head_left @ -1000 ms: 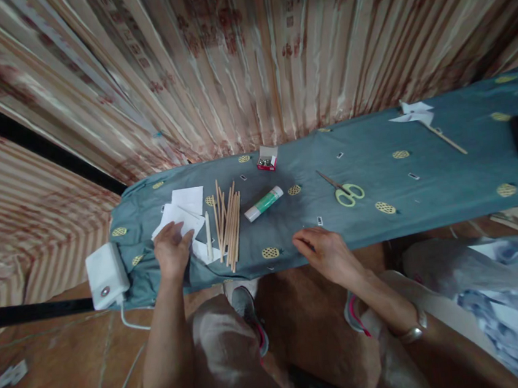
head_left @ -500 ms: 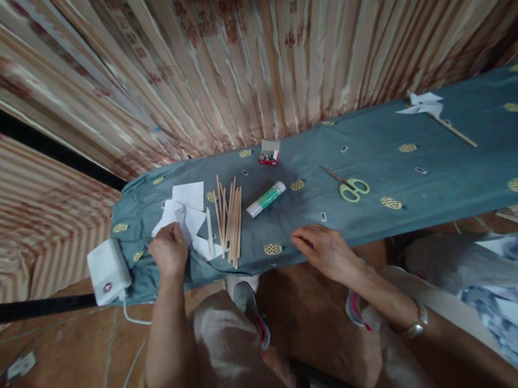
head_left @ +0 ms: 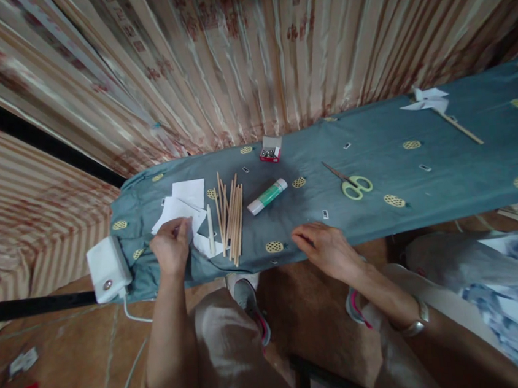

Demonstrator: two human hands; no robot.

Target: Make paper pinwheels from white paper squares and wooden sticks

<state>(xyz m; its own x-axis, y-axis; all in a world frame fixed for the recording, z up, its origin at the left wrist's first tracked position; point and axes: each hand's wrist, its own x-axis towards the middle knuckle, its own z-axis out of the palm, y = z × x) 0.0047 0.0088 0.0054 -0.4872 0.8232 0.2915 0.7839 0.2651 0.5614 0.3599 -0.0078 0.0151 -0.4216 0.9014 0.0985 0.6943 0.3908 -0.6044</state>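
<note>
My left hand [head_left: 171, 249] rests on a pile of white paper squares [head_left: 181, 208] at the left end of a blue-grey cloth-covered board [head_left: 447, 180], its fingers curled and pinching a sheet. Just right of the papers lies a bundle of thin wooden sticks [head_left: 231, 218]. My right hand [head_left: 327, 248] lies on the board's near edge, fingers loosely bent, with nothing visible in it. A green-and-white glue stick [head_left: 267, 196] sits between the sticks and yellow-handled scissors [head_left: 353, 184].
A small red box of pins [head_left: 270, 150] sits at the far edge. A white paper pinwheel on a stick [head_left: 435, 104] lies far right. A white plug box [head_left: 106, 269] with a cable hangs at the left end. Striped curtains hang behind; bags lie on the floor right.
My left hand has curled from lying flat on the papers into a pinch on one sheet. My right hand has barely shifted.
</note>
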